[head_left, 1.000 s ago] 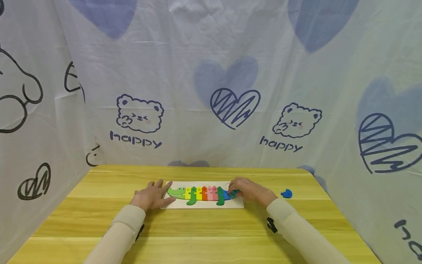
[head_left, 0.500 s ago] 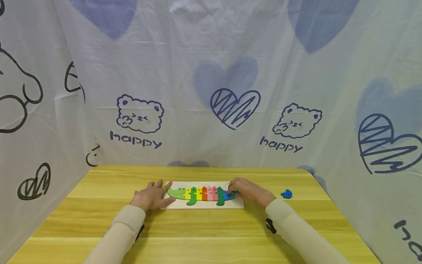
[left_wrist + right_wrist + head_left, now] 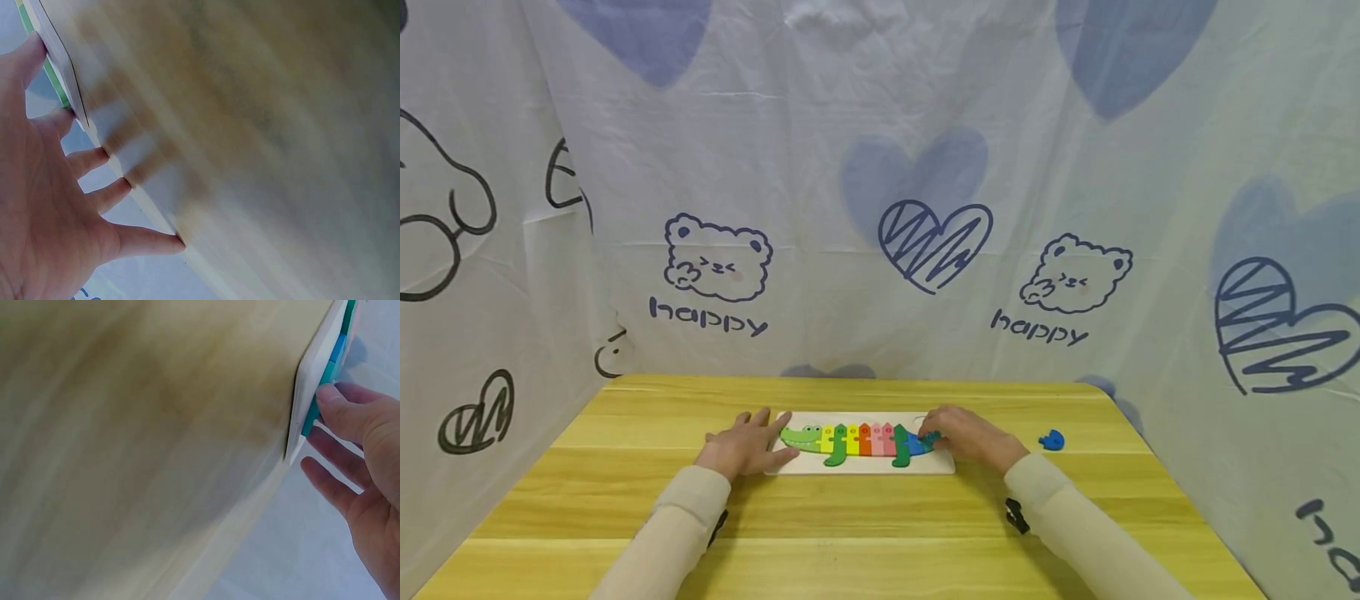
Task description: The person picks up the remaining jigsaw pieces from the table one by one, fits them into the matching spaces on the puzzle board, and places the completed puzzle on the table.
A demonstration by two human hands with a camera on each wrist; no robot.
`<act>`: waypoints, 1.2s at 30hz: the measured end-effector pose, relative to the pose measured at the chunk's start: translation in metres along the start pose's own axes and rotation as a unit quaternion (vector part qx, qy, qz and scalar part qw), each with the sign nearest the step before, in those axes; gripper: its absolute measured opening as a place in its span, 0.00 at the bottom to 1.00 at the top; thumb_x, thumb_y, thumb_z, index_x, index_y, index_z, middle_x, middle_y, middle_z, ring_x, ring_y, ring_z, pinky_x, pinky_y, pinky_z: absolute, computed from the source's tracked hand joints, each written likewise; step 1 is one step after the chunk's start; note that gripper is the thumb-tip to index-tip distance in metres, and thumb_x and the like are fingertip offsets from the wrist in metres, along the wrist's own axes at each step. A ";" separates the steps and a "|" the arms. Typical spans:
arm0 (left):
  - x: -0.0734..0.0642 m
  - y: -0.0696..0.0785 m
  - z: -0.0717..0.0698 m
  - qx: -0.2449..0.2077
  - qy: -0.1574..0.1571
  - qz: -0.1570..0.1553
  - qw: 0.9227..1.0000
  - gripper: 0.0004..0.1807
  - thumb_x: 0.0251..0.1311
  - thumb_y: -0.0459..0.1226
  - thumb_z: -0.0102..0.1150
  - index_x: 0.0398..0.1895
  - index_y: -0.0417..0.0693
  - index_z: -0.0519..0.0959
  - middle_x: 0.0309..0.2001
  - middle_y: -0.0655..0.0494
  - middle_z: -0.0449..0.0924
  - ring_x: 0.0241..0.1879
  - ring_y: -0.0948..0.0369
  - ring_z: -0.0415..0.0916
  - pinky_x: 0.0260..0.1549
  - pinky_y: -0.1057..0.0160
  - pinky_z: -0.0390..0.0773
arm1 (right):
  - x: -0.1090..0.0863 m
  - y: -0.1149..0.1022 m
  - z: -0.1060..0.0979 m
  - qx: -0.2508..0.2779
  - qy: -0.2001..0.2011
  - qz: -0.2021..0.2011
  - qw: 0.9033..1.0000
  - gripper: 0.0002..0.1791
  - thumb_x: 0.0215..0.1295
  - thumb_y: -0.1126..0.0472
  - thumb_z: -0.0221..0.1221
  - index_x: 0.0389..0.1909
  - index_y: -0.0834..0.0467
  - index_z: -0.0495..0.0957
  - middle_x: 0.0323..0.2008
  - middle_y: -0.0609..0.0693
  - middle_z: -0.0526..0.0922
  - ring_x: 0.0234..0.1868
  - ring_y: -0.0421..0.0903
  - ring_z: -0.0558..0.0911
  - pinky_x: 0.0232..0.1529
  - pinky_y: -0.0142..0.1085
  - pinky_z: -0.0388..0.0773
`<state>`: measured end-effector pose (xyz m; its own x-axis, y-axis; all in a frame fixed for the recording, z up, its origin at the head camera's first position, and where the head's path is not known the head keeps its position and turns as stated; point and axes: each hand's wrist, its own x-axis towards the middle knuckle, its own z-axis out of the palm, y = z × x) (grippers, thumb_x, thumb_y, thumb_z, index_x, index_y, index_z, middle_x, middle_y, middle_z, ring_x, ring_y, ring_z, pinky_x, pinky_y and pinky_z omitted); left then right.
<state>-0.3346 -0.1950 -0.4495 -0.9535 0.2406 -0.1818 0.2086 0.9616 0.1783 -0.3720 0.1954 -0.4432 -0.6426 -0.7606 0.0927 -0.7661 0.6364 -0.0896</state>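
A crocodile puzzle of coloured interlocking pieces (image 3: 865, 440) lies on a white board (image 3: 865, 468) in the middle of the table in the head view. My left hand (image 3: 741, 445) is spread at the board's left end, with thumb and index finger on either side of the green crocodile head (image 3: 801, 440). In the left wrist view its other fingertips touch the table. My right hand (image 3: 970, 433) pinches a teal puzzle piece (image 3: 310, 415) at the tail end, beside a blue piece (image 3: 913, 445). Its fingers partly hide the teal piece in the head view.
A loose blue puzzle piece (image 3: 1052, 440) lies on the wooden table (image 3: 865, 533) to the right of my right hand. Behind the table's back edge hangs a white curtain (image 3: 820, 183) printed with hearts and bears.
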 end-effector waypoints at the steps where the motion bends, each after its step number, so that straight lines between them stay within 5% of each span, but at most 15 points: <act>1: 0.000 0.000 0.000 0.000 0.000 0.000 1.000 0.46 0.69 0.68 0.48 0.83 0.57 0.56 0.81 0.36 0.54 0.77 0.29 0.51 0.53 0.09 0.57 | 0.000 0.000 0.001 -0.002 0.002 -0.004 1.000 0.13 0.64 0.71 0.67 0.49 0.60 0.88 0.51 0.53 0.90 0.53 0.50 0.87 0.60 0.46 0.84; 5: 0.000 0.000 0.001 -0.001 0.000 -0.001 1.000 0.46 0.69 0.69 0.48 0.83 0.58 0.56 0.81 0.36 0.54 0.77 0.29 0.51 0.53 0.09 0.56 | -0.002 0.001 0.001 -0.002 0.011 -0.009 1.000 0.12 0.65 0.70 0.67 0.49 0.61 0.87 0.49 0.54 0.90 0.51 0.50 0.87 0.58 0.46 0.85; 10: 0.000 0.001 0.001 -0.003 -0.001 -0.001 1.000 0.46 0.69 0.69 0.48 0.83 0.58 0.56 0.81 0.36 0.53 0.78 0.28 0.50 0.54 0.09 0.56 | -0.018 0.006 -0.003 -0.012 0.020 0.037 0.999 0.14 0.69 0.59 0.66 0.53 0.60 0.86 0.52 0.54 0.88 0.54 0.52 0.85 0.61 0.49 0.83; 19: 0.000 0.002 -0.002 0.001 0.001 0.003 1.000 0.46 0.69 0.68 0.48 0.83 0.57 0.56 0.81 0.36 0.53 0.77 0.28 0.50 0.53 0.09 0.57 | -0.078 0.036 -0.015 -0.107 0.079 0.137 0.982 0.30 0.63 0.39 0.68 0.60 0.51 0.83 0.58 0.50 0.86 0.60 0.55 0.79 0.58 0.60 0.75; 28: 0.001 0.001 -0.003 0.005 -0.001 0.001 1.000 0.46 0.69 0.69 0.48 0.83 0.57 0.55 0.81 0.36 0.53 0.77 0.28 0.50 0.53 0.09 0.57 | -0.142 0.073 -0.020 -0.146 0.093 0.198 0.965 0.31 0.61 0.39 0.69 0.59 0.55 0.84 0.54 0.58 0.86 0.55 0.61 0.81 0.50 0.64 0.77; 36: 0.000 0.000 -0.001 0.003 -0.001 0.002 1.000 0.46 0.69 0.69 0.47 0.83 0.57 0.56 0.81 0.36 0.53 0.77 0.28 0.50 0.52 0.09 0.57 | -0.169 0.094 -0.012 -0.152 0.070 0.231 0.958 0.31 0.62 0.36 0.67 0.55 0.55 0.86 0.48 0.57 0.87 0.47 0.61 0.82 0.40 0.59 0.80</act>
<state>-0.3350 -0.1955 -0.4486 -0.9520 0.2452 -0.1832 0.2141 0.9612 0.1737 -0.3352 0.3855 -0.4556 -0.8926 -0.3772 0.2468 -0.3530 0.9254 0.1376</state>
